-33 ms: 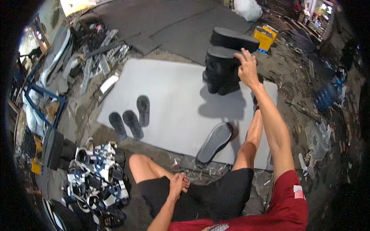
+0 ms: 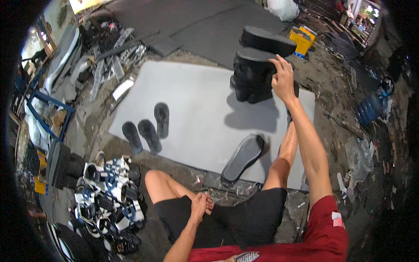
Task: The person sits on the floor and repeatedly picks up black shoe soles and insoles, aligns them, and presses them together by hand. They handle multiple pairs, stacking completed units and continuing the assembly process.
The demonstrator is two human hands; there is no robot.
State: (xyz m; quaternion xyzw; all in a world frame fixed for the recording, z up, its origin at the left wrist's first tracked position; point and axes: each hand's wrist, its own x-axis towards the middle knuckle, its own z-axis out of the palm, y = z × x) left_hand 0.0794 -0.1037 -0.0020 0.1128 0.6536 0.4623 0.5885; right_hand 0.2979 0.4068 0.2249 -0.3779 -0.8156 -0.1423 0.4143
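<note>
My right hand (image 2: 283, 81) reaches out over the far right of a pale grey sheet (image 2: 196, 113). Its fingers are extended and slightly bent beside a stack of thick black shoe soles (image 2: 252, 78); whether the fingertips touch the stack I cannot tell. In my lap rests my left hand (image 2: 200, 205), its fingers curled closed. Anything inside that hand is hidden. One large dark sole (image 2: 242, 159) with a lighter rim lies on the sheet's near edge. Toward the left are three smaller dark soles, the leftmost sole (image 2: 132, 137), the middle sole (image 2: 149, 136) and the farther sole (image 2: 161, 120).
A heap of white, blue and black sandals (image 2: 109, 192) is on the floor at my left. Dark sheets (image 2: 196, 30) cover the ground beyond. A yellow box (image 2: 301, 41) stands past the stack. A blue plastic bottle (image 2: 369, 109) and scraps lie at right.
The fingers of my right hand have drawn a little closer together beside the stack. The whole view has shifted slightly. My left hand remains in my lap.
</note>
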